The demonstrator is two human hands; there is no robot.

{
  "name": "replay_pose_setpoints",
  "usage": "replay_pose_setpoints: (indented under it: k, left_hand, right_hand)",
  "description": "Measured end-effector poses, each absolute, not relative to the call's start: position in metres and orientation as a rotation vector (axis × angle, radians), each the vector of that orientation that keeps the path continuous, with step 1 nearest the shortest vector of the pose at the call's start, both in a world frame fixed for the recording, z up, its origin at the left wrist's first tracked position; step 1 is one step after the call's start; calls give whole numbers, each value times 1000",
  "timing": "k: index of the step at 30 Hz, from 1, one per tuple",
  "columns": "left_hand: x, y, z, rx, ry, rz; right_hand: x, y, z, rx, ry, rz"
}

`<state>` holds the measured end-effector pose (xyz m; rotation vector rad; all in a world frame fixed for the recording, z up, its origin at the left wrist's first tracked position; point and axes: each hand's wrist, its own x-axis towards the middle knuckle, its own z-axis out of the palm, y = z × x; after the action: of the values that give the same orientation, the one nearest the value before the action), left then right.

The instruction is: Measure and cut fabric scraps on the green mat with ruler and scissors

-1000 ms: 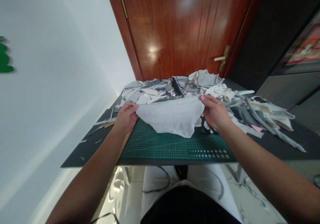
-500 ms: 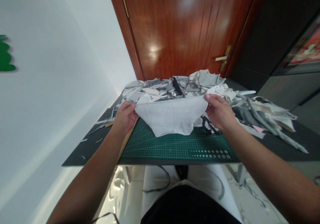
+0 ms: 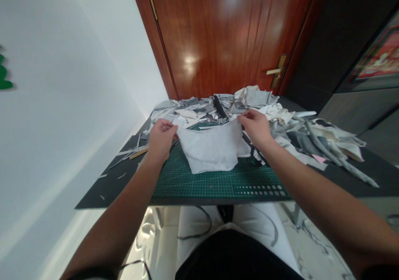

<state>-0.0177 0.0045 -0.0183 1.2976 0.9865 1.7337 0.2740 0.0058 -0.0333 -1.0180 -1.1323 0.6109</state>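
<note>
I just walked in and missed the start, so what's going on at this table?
A person is holding a pale grey cloth by its upper corners, one in the left hand and one in the right hand. It hangs in front of them over a green cutting mat. Heaped fabric scraps lie along the table's far side, near a wooden door.

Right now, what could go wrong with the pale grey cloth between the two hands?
The pale grey cloth could slip, since the left hand and right hand pinch it only near its upper corners. It might also get mixed into the heaped grey and white fabric scraps behind it.
</note>
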Motion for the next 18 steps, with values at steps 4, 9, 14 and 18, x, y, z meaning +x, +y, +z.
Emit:
replay_pose_setpoints:
  k: [4,9,14,18]
  left_hand:
    - [29,-13,-9,1537,893,1597]
    - [56,-31,-7,1564,830,1520]
    - [52,-37,-8,1534,810,1462]
    - [49,-43,-7,1578,787,1448]
  right_hand:
    - [220,-15,-15,-1047,-1444,383]
    - [190,-42,-15,-964,-1547,481]
    - [201,-48,-20,-945,-1590,495]
    - [209,-55,-18,-917,-1666,418]
